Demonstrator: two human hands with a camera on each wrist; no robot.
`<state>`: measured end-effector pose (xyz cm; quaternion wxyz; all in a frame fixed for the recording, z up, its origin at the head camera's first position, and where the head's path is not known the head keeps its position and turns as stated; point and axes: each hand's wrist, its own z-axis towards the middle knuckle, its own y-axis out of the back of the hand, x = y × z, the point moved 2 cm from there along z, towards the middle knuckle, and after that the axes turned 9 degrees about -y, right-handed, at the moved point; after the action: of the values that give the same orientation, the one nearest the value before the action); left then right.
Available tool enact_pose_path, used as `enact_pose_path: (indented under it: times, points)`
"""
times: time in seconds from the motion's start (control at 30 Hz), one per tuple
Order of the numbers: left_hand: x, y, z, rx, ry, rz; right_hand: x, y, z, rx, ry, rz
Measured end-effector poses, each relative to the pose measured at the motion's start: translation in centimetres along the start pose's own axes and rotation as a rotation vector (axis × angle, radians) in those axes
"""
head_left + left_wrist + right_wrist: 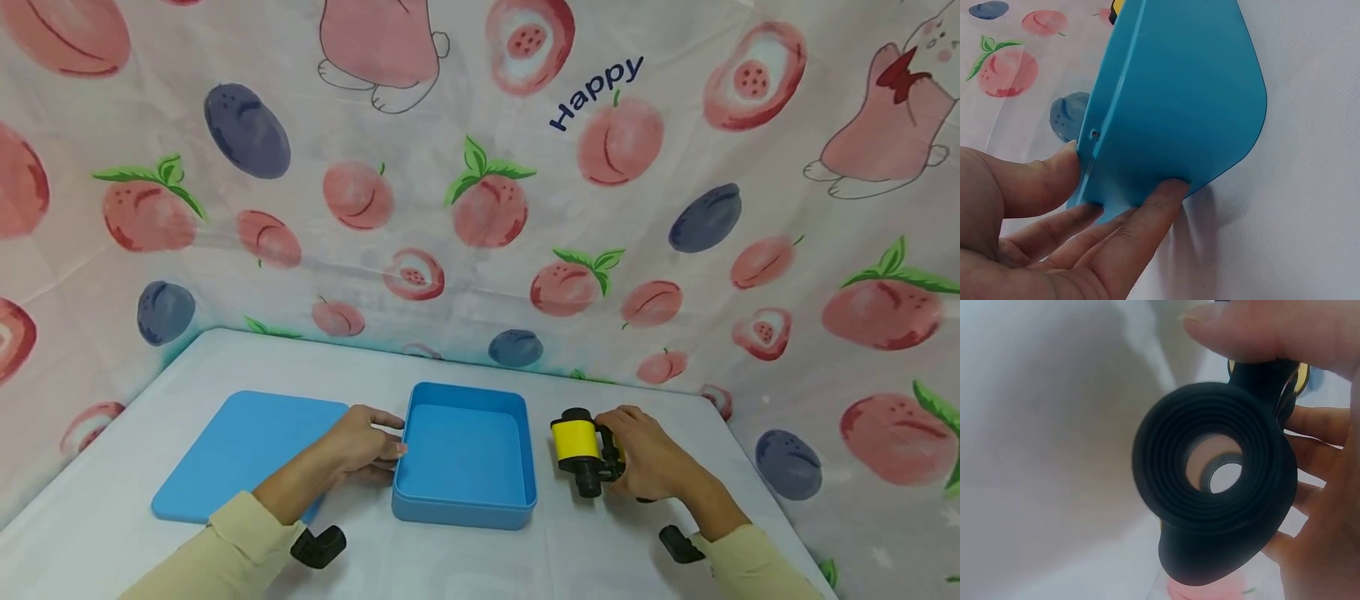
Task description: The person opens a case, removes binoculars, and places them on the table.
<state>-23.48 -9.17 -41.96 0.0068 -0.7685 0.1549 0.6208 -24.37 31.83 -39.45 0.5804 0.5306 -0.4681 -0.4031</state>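
A blue rectangular box (463, 442) sits open-topped on the table. My left hand (363, 442) is at its left side. In the left wrist view, fairly straight fingers (1147, 228) touch the outer wall of the box (1191, 94), and the thumb meets the rim. To the right of the box, my right hand (641, 454) grips a pair of black and yellow binoculars (577, 446) by the side. The right wrist view looks into one black eyepiece (1210, 406), with the thumb on one side and the fingers on the other. The far barrel is mostly hidden by the hand.
A flat blue lid (247, 454) lies left of the box, partly under the left forearm. The white table (480, 575) ends at a fruit-print cloth (450, 317) behind and at the right. Each wrist carries a small black device (318, 547).
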Motion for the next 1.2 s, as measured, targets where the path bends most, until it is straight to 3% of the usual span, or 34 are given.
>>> enact_pose_path:
  times: [1.2]
  points:
    - [0.2,0.0,-0.1,0.000,-0.003,-0.021,-0.8,-1.8,0.4,0.035,-0.046,0.022]
